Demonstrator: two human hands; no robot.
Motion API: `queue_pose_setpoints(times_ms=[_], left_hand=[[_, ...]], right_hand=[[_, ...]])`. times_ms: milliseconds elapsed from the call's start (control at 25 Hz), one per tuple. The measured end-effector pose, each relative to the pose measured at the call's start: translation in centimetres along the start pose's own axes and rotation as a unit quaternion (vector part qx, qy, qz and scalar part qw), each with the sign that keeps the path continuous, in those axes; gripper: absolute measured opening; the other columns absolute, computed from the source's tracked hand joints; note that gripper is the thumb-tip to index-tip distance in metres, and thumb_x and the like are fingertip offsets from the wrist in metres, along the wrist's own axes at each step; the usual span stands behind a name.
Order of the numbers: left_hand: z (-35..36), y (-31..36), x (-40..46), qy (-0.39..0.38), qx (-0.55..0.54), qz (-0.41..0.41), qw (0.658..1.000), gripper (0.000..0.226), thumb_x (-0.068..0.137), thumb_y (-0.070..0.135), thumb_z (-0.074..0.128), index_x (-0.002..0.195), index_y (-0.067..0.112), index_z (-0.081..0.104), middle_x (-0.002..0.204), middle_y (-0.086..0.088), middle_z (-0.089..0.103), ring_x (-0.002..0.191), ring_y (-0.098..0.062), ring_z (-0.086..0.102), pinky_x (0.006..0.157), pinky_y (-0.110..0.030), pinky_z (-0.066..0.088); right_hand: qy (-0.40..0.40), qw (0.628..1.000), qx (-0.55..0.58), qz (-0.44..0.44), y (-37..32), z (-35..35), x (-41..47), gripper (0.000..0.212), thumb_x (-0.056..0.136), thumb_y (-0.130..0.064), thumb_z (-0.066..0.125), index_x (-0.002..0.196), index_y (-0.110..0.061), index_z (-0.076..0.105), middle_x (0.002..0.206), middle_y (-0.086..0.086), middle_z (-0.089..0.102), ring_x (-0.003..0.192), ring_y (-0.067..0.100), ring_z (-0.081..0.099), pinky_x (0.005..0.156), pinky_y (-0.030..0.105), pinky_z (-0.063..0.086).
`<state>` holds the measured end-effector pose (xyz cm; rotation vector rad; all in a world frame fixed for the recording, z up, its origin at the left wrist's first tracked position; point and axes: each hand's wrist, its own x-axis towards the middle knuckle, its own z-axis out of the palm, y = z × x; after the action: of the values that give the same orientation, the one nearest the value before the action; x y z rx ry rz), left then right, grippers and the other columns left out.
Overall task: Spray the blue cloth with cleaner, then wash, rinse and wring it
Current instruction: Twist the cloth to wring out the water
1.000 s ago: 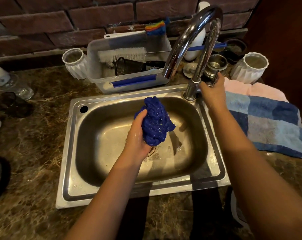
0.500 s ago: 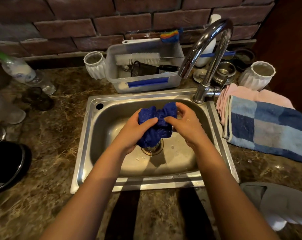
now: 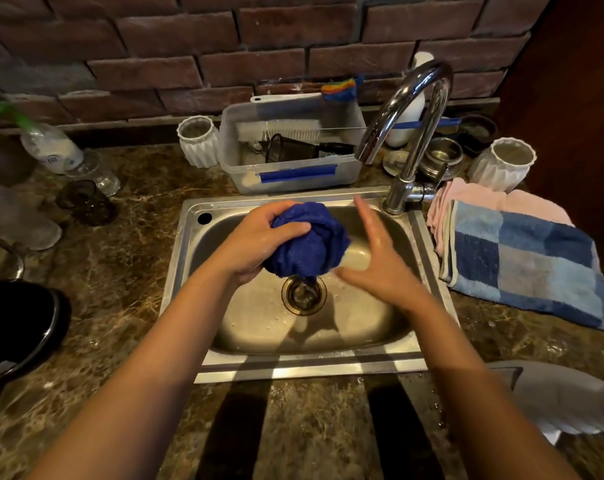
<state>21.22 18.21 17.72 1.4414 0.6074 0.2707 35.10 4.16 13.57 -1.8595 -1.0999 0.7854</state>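
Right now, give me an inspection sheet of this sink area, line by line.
Surface: brown marbled counter around a steel sink; droplets in the basin.
Job's things: blue cloth bunched up, held over the drain; no water seen running from the tap.
Clutter: plastic tub with a brush behind the sink, two white ribbed cups, checked towel on the right, glassware and a bottle on the left.
Grippers: left hand grips the cloth; right hand open beside it, fingers straight.
Cables: nothing seen.
Surroundings: brick wall behind.
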Motion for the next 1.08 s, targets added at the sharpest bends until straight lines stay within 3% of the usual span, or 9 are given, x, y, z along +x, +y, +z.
queue_pose_setpoints(times_ms=[80, 160, 280, 400, 520, 640, 760, 880, 1080], left_hand=[[0.6, 0.4, 0.2, -0.019, 0.034, -0.004, 0.999, 0.019, 0.086, 0.007, 0.058, 0.101, 0.018, 0.061, 0.098, -0.003, 0.066, 0.091, -0.014, 0.064, 0.081, -0.028, 0.052], [0.5, 0.6, 0.1, -0.011, 0.026, -0.005, 1.000, 0.018, 0.085, 0.008, 0.059, 0.100, 0.018, 0.062, 0.095, -0.001, 0.068, 0.090, -0.014, 0.065, 0.079, -0.026, 0.053], [-1.7, 0.5, -0.7, 0.034, -0.005, 0.011, 0.999, 0.018, 0.085, 0.007, 0.059, 0.096, 0.020, 0.065, 0.088, 0.004, 0.070, 0.083, -0.009, 0.066, 0.073, -0.021, 0.053], [-3.8, -0.9, -1.6, 0.069, 0.028, 0.004, 0.997, 0.020, 0.078, 0.018, 0.067, 0.098, 0.022, 0.066, 0.096, -0.003, 0.070, 0.088, -0.015, 0.064, 0.079, -0.031, 0.050], [-4.4, -2.7, -2.3, 0.059, 0.073, -0.024, 0.995, 0.050, 0.064, 0.039, 0.070, 0.111, 0.022, 0.061, 0.113, -0.011, 0.065, 0.105, -0.029, 0.061, 0.086, -0.042, 0.047], [-4.0, -2.4, -2.7, 0.024, 0.150, 0.038, 0.988, 0.096, 0.054, 0.052, 0.075, 0.137, 0.040, 0.028, 0.142, 0.002, 0.040, 0.133, -0.010, 0.036, 0.102, -0.025, 0.034], [-1.5, -1.0, -2.0, -0.047, 0.157, 0.128, 0.978, 0.106, 0.059, 0.047, 0.079, 0.141, 0.043, 0.011, 0.145, 0.007, 0.034, 0.134, -0.003, 0.032, 0.107, -0.022, 0.032], [0.9, -1.1, -1.4, -0.045, 0.067, 0.121, 0.989, 0.098, 0.059, 0.035, 0.077, 0.141, 0.033, 0.024, 0.138, 0.002, 0.044, 0.123, -0.010, 0.049, 0.099, -0.030, 0.044], [3.7, -3.2, -1.1, -0.007, -0.144, 0.068, 0.987, 0.075, 0.044, 0.055, 0.083, 0.107, 0.025, 0.057, 0.101, 0.007, 0.067, 0.096, -0.010, 0.061, 0.082, -0.025, 0.049]], right_hand=[[-0.040, 0.998, 0.033, -0.043, -1.8, 2.2, -0.5, 0.121, 0.062, -0.027, 0.084, 0.137, -0.049, -0.009, 0.153, -0.011, 0.018, 0.140, 0.007, 0.020, 0.112, 0.023, 0.022], [-0.018, 0.990, 0.130, -0.042, -2.7, 3.6, -0.1, 0.107, 0.068, -0.015, 0.081, 0.139, -0.045, 0.006, 0.133, -0.023, 0.037, 0.121, -0.007, 0.041, 0.103, 0.010, 0.035], [-0.037, 0.994, 0.102, -0.026, -3.0, 2.0, 1.2, 0.053, 0.076, -0.009, 0.072, 0.119, -0.028, 0.050, 0.110, -0.018, 0.057, 0.106, 0.002, 0.056, 0.097, 0.029, 0.048], [-0.109, 0.992, 0.058, -0.034, -3.3, -0.1, 1.7, 0.041, 0.077, -0.005, 0.068, 0.112, -0.022, 0.055, 0.107, -0.010, 0.060, 0.105, 0.006, 0.057, 0.090, 0.020, 0.045], [-0.127, 0.987, 0.076, -0.064, -4.2, -0.6, 1.6, 0.046, 0.075, 0.000, 0.064, 0.115, -0.020, 0.053, 0.111, -0.004, 0.060, 0.105, 0.011, 0.058, 0.093, 0.023, 0.047], [-0.144, 0.982, 0.047, -0.110, -5.1, -0.7, 1.6, 0.045, 0.069, -0.007, 0.061, 0.110, -0.025, 0.054, 0.112, -0.002, 0.057, 0.106, 0.016, 0.058, 0.092, 0.031, 0.050], [-0.152, 0.974, 0.058, -0.157, -6.4, -1.3, 2.0, 0.046, 0.068, -0.006, 0.059, 0.110, -0.025, 0.053, 0.115, 0.001, 0.053, 0.111, 0.016, 0.054, 0.094, 0.032, 0.049], [-0.150, 0.957, 0.202, -0.145, -7.0, -1.7, 2.2, 0.053, 0.069, 0.006, 0.059, 0.110, -0.025, 0.050, 0.112, -0.001, 0.053, 0.103, 0.013, 0.058, 0.081, 0.024, 0.052], [-0.093, 0.881, 0.449, -0.116, -6.3, -0.8, 2.8, 0.053, 0.067, 0.008, 0.059, 0.111, -0.020, 0.052, 0.098, 0.008, 0.060, 0.084, 0.013, 0.063, 0.071, 0.024, 0.054]])
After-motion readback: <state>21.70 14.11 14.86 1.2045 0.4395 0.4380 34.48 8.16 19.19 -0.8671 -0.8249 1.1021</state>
